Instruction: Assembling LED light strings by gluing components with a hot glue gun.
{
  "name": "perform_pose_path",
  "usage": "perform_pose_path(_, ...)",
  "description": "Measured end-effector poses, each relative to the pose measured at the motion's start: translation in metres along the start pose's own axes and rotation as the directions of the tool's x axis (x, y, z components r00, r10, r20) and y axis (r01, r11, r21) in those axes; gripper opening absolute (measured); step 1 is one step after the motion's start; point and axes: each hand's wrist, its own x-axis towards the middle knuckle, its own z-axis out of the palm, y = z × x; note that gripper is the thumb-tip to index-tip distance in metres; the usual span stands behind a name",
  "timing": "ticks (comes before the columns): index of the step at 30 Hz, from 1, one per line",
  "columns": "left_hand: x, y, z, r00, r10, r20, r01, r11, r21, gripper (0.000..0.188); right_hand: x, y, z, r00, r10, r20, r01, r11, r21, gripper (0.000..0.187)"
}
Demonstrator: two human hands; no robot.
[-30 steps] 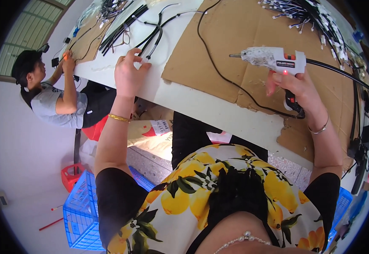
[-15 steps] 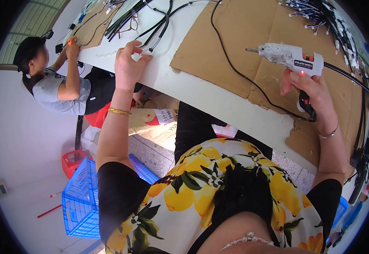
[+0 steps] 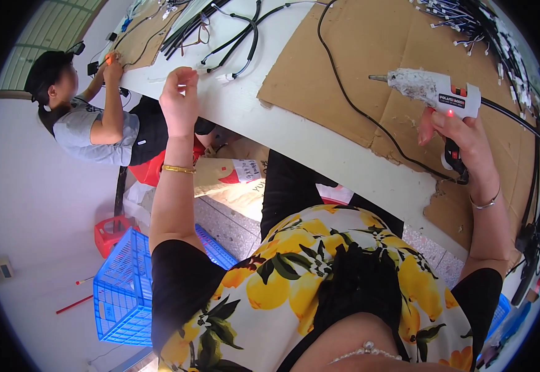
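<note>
My right hand (image 3: pixel 466 139) grips a white hot glue gun (image 3: pixel 434 90) by its black handle, over the cardboard. The gun's nozzle, pointing left, has whitish residue behind it, and a red light glows near my fingers. At the table's near edge my left hand (image 3: pixel 180 105) is raised with thumb and fingers curled together. Anything between those fingertips is too small to make out. Just right of them lie black sleeved cables (image 3: pixel 245 46) with white connector ends, apart from the glue gun.
A brown cardboard sheet (image 3: pixel 350 80) covers much of the white table (image 3: pixel 232 115). Eyeglasses (image 3: pixel 195 40) lie by black tubes. Bundled wires (image 3: pixel 462 25) fill the far right. A co-worker (image 3: pixel 90 127) sits at left. Blue crates (image 3: pixel 121 291) and a red stool (image 3: pixel 110 234) stand below.
My left hand has drawn back slightly from the cable ends, and its thumb and fingers have come together. The glue gun stays in my right hand. The whole view has shifted a little.
</note>
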Motion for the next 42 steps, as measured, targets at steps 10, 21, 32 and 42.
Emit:
perform_pose_path(10,0.057,-0.035,0.009,0.995,0.058,0.083,-0.055,0.998,-0.037,0.016,0.001,-0.001,0.0,1.0,-0.015,0.015,0.015,1.0,-0.019,0.032)
perform_pose_path(21,0.082,0.083,0.034,0.991,0.109,0.08,-0.07,0.921,-0.383,0.023,-0.002,-0.007,-0.015,0.998,-0.048,0.051,0.046,0.998,0.034,0.015)
perform_pose_path(32,0.138,0.197,0.158,0.829,0.491,0.268,-0.351,0.83,-0.433,0.019,-0.024,-0.003,-0.043,0.973,0.044,-0.226,0.017,0.966,0.259,0.02)
perform_pose_path(42,0.166,0.341,0.266,0.633,0.712,0.304,-0.635,0.702,-0.322,0.022,-0.045,0.029,-0.075,0.894,0.093,-0.439,0.215,0.771,0.599,0.02)
